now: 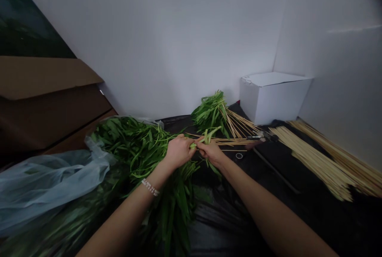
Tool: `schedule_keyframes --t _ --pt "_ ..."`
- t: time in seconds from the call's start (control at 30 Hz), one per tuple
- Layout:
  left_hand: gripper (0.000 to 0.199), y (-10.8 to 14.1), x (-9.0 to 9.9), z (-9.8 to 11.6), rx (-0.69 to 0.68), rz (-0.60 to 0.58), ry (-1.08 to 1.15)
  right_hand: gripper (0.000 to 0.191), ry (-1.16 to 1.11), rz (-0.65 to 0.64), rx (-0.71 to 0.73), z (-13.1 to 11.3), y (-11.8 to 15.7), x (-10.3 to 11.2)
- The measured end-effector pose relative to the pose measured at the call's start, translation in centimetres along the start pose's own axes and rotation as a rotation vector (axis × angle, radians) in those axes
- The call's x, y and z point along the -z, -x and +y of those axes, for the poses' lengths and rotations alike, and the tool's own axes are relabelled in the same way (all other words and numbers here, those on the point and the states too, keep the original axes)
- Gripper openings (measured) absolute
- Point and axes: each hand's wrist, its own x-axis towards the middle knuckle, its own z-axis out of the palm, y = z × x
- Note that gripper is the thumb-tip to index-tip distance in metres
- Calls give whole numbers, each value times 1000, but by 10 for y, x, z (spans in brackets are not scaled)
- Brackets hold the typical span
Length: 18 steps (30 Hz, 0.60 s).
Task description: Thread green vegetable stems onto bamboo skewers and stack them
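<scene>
Both my hands meet in the middle of the view over leafy greens. My left hand (180, 150) is closed around green stems (193, 145), with long leaves (176, 205) hanging below it. My right hand (212, 153) pinches the same stems close beside it, and pale stem ends stick up past its fingers. Left of my hands lies a heap of leafy greens (134, 141). Just beyond my right hand are several thin wooden sticks (232, 142). My fingers partly hide the stems.
A bunch of greens on sticks (213, 110) lies against the wall. Bundles of pale sticks (313, 161) lie at right, near a white box (277, 96). A clear plastic bag (59, 177) and a cardboard box (50, 102) are at left. A small ring (239, 156) rests on the black sheet.
</scene>
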Motion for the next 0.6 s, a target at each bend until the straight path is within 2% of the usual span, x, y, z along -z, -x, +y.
schedule_keyframes --t 0.1,0.2,0.27,0.37,0.5,0.6 --pt "32 -5 9 -10 143 -42 142 33 -103 -70 -16 -4 0 3" --pt "30 -6 28 -35 273 -42 282 31 -200 -65 -17 -9 -4 11" --pt "30 0 45 -54 268 36 287 29 -249 -28 -38 -10 -8 17" --pt "33 14 76 -76 173 117 331 27 -267 -13 -92 -10 -11 23" --pt "35 35 120 -85 218 78 467 25 -252 -22 -145 -7 -11 25" --pt "39 41 139 -82 299 30 546 22 -270 -17 -145 -6 -9 24"
